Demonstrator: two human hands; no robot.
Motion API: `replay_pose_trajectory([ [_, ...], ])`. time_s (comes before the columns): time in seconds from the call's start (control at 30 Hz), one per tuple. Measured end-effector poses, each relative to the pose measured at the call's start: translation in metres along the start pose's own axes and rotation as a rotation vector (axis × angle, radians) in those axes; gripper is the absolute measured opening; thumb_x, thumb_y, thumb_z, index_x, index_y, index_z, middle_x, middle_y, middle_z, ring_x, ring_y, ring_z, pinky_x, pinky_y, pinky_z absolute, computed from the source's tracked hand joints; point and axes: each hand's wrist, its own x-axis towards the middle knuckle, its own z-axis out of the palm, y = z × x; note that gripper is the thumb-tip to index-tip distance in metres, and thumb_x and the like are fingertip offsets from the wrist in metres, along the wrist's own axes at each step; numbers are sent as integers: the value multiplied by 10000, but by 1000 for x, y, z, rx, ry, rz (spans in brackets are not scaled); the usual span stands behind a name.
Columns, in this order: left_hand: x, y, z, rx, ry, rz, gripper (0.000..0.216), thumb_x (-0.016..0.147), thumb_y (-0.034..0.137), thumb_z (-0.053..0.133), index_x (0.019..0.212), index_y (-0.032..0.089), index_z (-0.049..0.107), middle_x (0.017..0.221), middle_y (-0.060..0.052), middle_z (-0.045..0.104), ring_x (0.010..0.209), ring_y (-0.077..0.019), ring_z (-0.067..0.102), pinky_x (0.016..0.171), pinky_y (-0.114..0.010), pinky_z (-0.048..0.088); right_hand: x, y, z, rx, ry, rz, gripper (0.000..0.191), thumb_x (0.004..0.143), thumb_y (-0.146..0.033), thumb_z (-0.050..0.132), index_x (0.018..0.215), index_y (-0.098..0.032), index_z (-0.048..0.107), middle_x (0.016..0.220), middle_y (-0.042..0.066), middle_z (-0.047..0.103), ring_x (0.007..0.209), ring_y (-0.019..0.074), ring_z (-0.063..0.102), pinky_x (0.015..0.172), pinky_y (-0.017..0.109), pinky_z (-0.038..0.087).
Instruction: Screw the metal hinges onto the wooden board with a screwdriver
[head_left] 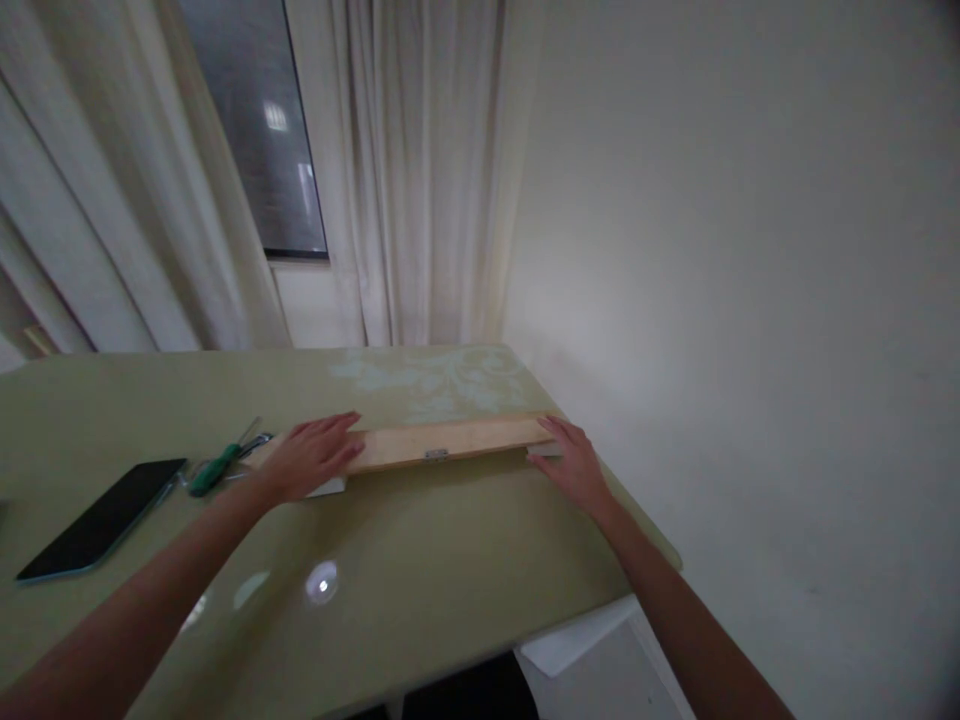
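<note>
Board (450,437) already lies over white blocks (328,488) at lower centre, left hand (311,458) and right hand (577,468) spread against it, metal piece's (436,455) fastening unclear, screwdriver (215,471) idle at lower left.

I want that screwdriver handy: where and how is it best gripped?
Probably by the screwdriver's green handle, from above and the near side. The thick handle points back toward the person, while the thin shaft angles away beside a shiny metal tool. The left hand is nearer.
</note>
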Motion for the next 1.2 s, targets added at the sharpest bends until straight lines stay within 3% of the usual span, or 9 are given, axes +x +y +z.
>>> replay_pose_trajectory([
  [0.13,-1,18,28,134,21,205,814,1034,733,374,1686,246,403,1731,-126,405,1590,-325,413,1301,-544,281,11,-34,21,-53,-154,-207,518,1034,-488,628,1512,-287,625,1564,130,619,1401,325,593,1180,551,456],
  [0.3,-4,19,42,165,80,265,837,1032,768,397,1718,294,322,1741,-117,385,1602,-325,392,1292,-535,291,28,-76,58,-60,-276,-431,469,1056,-446,628,1489,-265,642,1572,121,613,1371,274,607,1136,467,489],
  [0.43,-6,21,43,166,102,270,825,1041,747,414,1720,288,317,1732,-122,403,1597,-319,401,1293,-535,299,48,-86,74,-47,-312,-569,288,1039,-337,656,1285,-223,751,1279,106,768,1148,240,691,1003,399,527],
  [0.57,-8,26,38,72,166,255,764,1048,709,436,1678,279,410,1712,-120,446,1564,-320,450,1281,-521,348,55,-87,81,-43,-290,-651,196,1031,-281,640,1133,-179,773,1075,99,787,992,228,695,908,381,526],
  [0.7,-19,6,10,-118,425,-92,583,1104,551,325,1454,192,622,1449,-136,690,1322,-294,658,1125,-451,523,41,-87,83,-17,-210,-626,252,1046,-272,605,1216,-152,748,1135,131,779,1009,255,678,904,409,537],
  [0.8,-42,-34,-10,86,584,-507,501,1084,495,341,1270,182,686,1195,-134,744,1124,-333,707,1006,-516,560,29,-86,80,27,-169,-597,339,1058,-279,589,1347,-138,697,1247,149,763,1080,279,668,947,445,547],
  [0.9,-68,-80,-9,318,434,-778,579,985,616,438,1211,149,695,1155,-239,707,1151,-482,659,883,-634,544,25,-89,78,81,-158,-582,334,1061,-271,585,1363,-180,693,1244,119,768,1087,261,677,960,437,559],
  [1.03,-84,-115,12,168,238,-778,505,871,653,476,843,175,636,1036,-288,633,1193,-595,596,820,-703,501,25,-96,81,147,-127,-506,256,1050,-281,611,1268,-213,727,1161,84,774,1054,226,695,950,392,577],
  [1.2,-76,-104,12,6,466,-803,390,839,580,527,746,242,356,890,-97,488,1303,-567,507,864,-688,447,23,-99,82,179,-59,-464,263,1051,-254,604,1291,-231,708,1177,88,765,1085,223,703,958,395,574],
])
